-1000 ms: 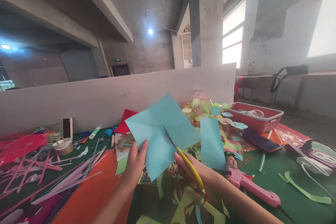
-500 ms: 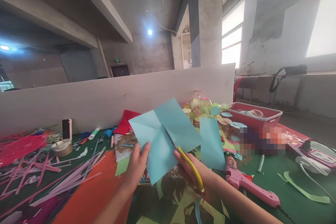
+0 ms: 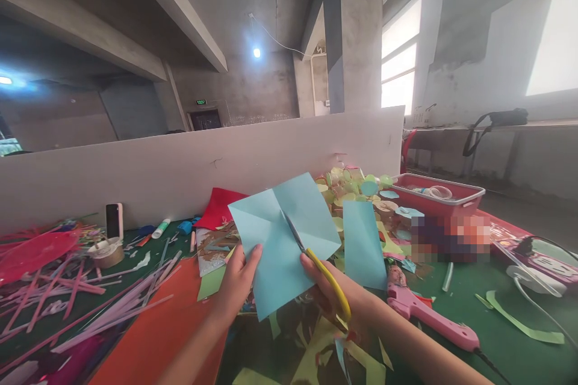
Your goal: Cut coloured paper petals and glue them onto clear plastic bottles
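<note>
My left hand (image 3: 240,274) pinches the left edge of a light blue sheet of paper (image 3: 275,258), thumb on top. Creases cross the sheet and meet near its middle. My right hand (image 3: 323,283) is closed on scissors (image 3: 332,283) with yellow handles. Their metal blades lie over the paper, tips near the point where the creases meet. From here I cannot tell whether the blades are cutting in or only resting on it. Another light blue paper piece (image 3: 361,246) lies to the right, apart from the sheet in my hand.
A pink glue gun (image 3: 436,322) lies at the right, near a red basket (image 3: 451,207). Small cups with paper discs (image 3: 347,183) crowd the back. Pink straws (image 3: 117,313), a phone (image 3: 114,221) and an orange sheet (image 3: 149,325) are at left. Green scraps (image 3: 316,349) lie below my hands.
The blue sheet has shifted slightly right and turned a little in my left hand. The scissors stay over its middle, with my right hand nearly in the same place.
</note>
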The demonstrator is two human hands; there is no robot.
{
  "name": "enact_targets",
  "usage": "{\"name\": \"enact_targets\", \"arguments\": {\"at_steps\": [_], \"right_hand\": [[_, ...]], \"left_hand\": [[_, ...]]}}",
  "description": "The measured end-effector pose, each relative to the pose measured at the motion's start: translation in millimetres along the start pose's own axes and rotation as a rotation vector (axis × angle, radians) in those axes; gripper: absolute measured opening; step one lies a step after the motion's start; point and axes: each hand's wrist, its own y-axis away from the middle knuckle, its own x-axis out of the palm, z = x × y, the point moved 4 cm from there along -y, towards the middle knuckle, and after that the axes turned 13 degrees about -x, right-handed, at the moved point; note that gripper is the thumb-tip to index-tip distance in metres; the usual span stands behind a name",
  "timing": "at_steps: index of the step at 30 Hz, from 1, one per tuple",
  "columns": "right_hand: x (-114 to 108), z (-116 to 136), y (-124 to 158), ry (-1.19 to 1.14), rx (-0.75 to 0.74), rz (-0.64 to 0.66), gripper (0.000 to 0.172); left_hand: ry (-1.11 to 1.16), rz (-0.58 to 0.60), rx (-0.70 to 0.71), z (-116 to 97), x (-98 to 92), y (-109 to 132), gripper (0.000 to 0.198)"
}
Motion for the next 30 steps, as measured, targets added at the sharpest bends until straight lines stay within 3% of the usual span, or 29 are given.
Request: {"name": "enact_targets", "arguments": {"at_steps": [4, 11, 20, 30], "right_hand": [[-1.0, 1.1, -2.7, 0.064, 0.021, 0.006, 0.059], [-1.4, 1.0, 1.3, -0.074, -0.019, -0.04, 0.056], [-5.9, -8.9, -6.7, -0.005, -0.012, -0.068, 0.057], [-11.6, 3.9, -4.6, 0.104, -0.098, -0.001, 0.058]], "left_hand": [[-0.008, 0.003, -0.041, 1.4, -1.3, -0.6, 0.047], [-0.006, 0.02, 0.051, 0.7, -1.2, -2.3, 0.04], [-0.019, 0.04, 0.081, 3.1, 4.1, -2.1, 0.046], [0.024, 0.006, 0.093, -4.5, 2.9, 7.0, 0.037]]}}
